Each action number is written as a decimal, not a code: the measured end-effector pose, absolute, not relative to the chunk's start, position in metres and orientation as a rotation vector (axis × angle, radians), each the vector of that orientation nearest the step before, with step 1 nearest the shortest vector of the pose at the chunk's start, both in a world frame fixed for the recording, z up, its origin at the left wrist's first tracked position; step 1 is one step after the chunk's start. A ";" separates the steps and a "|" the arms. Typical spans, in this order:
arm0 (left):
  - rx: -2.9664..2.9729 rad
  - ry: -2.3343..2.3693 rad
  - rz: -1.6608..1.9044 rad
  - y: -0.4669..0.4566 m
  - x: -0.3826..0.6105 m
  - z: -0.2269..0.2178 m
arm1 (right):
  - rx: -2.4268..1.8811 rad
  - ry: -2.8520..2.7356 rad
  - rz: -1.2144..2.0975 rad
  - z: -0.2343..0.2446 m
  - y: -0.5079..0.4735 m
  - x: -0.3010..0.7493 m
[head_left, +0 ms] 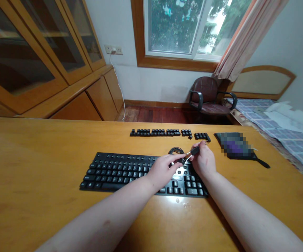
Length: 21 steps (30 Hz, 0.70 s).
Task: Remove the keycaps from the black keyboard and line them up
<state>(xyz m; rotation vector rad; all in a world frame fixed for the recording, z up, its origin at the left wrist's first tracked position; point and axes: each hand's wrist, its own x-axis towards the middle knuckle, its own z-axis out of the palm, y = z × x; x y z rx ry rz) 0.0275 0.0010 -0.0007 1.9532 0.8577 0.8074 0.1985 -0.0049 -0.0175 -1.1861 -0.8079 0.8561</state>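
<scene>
A black keyboard (130,171) lies on the wooden desk, with bare switches showing in part of its upper rows. My right hand (204,161) grips a keycap puller (194,151) with a black handle and metal wire prongs, held slanting over the keyboard's right part. At the prong ends, the thumb and forefinger of my left hand (164,171) close on a small black piece that looks like a keycap (181,161). My left palm hides some keys below it. Behind the keyboard sits a coiled black cable (176,151).
Removed keycaps (155,132) stand in grouped rows along the desk's (49,150) far edge. A black pouch (235,145) with a strap lies at the right. Beyond are an office chair (207,94), a bed (277,115) and a glass-fronted cabinet (67,75).
</scene>
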 end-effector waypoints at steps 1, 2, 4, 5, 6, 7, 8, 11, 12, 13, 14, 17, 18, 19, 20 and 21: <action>1.948 0.856 0.818 0.001 0.027 0.000 | -1.181 -0.790 0.857 -0.018 -0.005 0.198; 1.943 0.856 0.831 0.001 0.027 0.000 | -1.176 -0.771 0.861 -0.018 -0.005 0.198; 1.935 0.862 0.855 0.001 0.027 0.001 | -1.168 -0.736 0.866 -0.018 -0.004 0.197; 1.930 0.868 0.865 0.001 0.027 0.001 | -1.164 -0.721 0.866 -0.018 -0.004 0.197; 1.921 0.875 0.876 0.001 0.026 0.001 | -1.157 -0.710 0.867 -0.018 -0.004 0.196; 1.909 0.884 0.888 0.001 0.026 0.001 | -1.147 -0.704 0.871 -0.017 -0.004 0.196; 1.893 0.892 0.905 0.001 0.026 0.000 | -1.134 -0.702 0.880 -0.017 -0.004 0.195; 1.839 0.927 0.965 0.001 0.025 -0.001 | -1.079 -0.716 0.938 -0.016 -0.004 0.193; 1.822 0.943 0.986 0.001 0.025 -0.002 | -1.065 -0.727 0.963 -0.017 -0.004 0.193; 1.808 0.958 1.005 0.001 0.025 -0.003 | -1.058 -0.739 0.987 -0.017 -0.004 0.192; 1.799 0.974 1.022 0.001 0.024 -0.003 | -1.057 -0.750 1.009 -0.017 -0.003 0.192; 1.802 1.000 1.077 0.001 0.023 -0.004 | -1.048 -0.750 1.078 -0.016 -0.004 0.191; 1.814 1.001 1.110 0.001 0.023 -0.004 | -1.033 -0.732 1.117 -0.015 -0.004 0.190; 1.832 0.997 1.156 0.000 0.022 -0.004 | -1.009 -0.707 1.166 -0.013 -0.005 0.190; 1.853 0.987 1.210 0.000 0.022 -0.005 | -0.981 -0.679 1.223 -0.012 -0.005 0.189; 1.877 0.971 1.264 0.000 0.022 -0.005 | -0.953 -0.649 1.283 -0.010 -0.006 0.189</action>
